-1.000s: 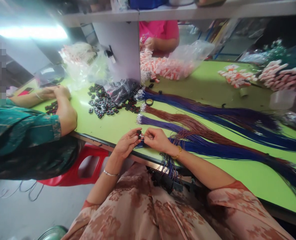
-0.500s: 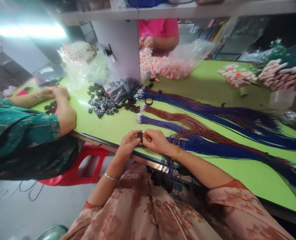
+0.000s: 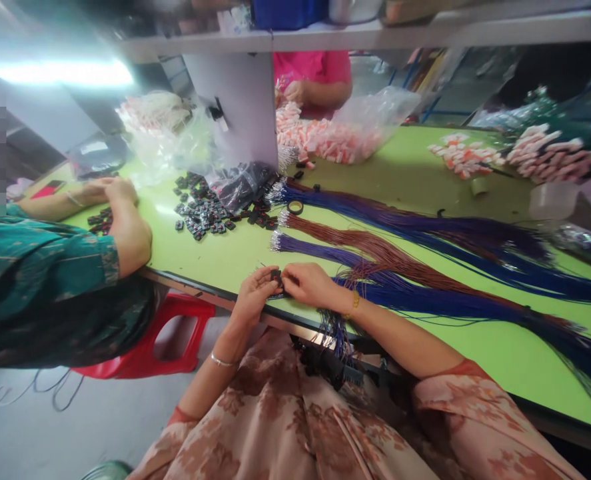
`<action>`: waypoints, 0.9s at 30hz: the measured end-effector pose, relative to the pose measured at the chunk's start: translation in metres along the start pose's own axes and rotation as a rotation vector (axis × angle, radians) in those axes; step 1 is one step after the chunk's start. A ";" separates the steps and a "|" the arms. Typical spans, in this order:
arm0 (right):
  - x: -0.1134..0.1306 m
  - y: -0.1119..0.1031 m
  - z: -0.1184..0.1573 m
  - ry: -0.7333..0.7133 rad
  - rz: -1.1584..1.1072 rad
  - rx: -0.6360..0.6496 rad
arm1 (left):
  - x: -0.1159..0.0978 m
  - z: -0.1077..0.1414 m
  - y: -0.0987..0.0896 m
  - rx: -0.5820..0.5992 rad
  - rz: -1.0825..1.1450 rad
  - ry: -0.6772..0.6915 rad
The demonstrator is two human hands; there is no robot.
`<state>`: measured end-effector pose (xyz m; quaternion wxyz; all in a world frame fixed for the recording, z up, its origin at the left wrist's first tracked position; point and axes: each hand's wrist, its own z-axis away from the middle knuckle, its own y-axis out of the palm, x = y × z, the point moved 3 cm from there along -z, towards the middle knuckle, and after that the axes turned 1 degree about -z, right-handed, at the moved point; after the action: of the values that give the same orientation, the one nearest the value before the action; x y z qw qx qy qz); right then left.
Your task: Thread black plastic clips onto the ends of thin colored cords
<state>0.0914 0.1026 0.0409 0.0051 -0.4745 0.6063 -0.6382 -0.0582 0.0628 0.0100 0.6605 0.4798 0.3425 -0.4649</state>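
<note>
Near the front edge of the green table [image 3: 205, 263], my left hand [image 3: 255, 291] is closed on a small black connector [image 3: 276, 277]. My right hand [image 3: 309, 283] is pinched at the connector's right side; what its fingertips hold is too small to make out. Blue wires [image 3: 415, 297] lie beside my right wrist, and some hang over the edge below it. Behind my hands are a purple wire bundle [image 3: 308, 248] and a brown one [image 3: 335, 235], their metal-tipped ends pointing left. A pile of black connectors [image 3: 202, 210] lies farther left.
A black tape roll [image 3: 296, 207] lies behind the brown wires. At the left, a person's forearms [image 3: 128, 227] rest on the table beside a red stool [image 3: 185, 333]. Across the table, a person in pink [image 3: 315, 70] sits behind orange-white connectors [image 3: 332, 140]. A shelf [image 3: 425, 30] spans above.
The view has shifted slightly, so the table and shelf sit a little lower. My hands remain together at the connector, with the right fingers slightly changed in pose.
</note>
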 end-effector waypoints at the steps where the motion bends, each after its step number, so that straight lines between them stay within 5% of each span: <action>1: -0.007 -0.007 -0.005 0.009 -0.027 -0.014 | -0.001 0.000 -0.001 0.012 0.000 0.009; 4: -0.040 -0.026 -0.021 0.161 0.062 -0.084 | -0.007 -0.002 -0.002 0.039 -0.015 0.043; 7: -0.071 -0.032 -0.032 0.347 0.266 -0.025 | -0.009 -0.003 0.000 0.040 -0.026 0.049; 10: -0.081 -0.028 -0.034 0.361 0.284 0.017 | -0.009 -0.004 0.003 0.045 0.009 0.043; 20: -0.064 -0.038 -0.031 0.224 0.401 -0.034 | -0.005 -0.011 0.007 0.020 0.122 0.043; 27: -0.039 -0.029 -0.048 0.080 -0.091 -0.138 | -0.004 -0.013 0.013 0.035 0.165 0.039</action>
<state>0.1000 0.1695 0.0490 -0.0809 -0.4750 0.6265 -0.6127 -0.0479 0.0774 0.0142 0.6813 0.5268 0.3064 -0.4054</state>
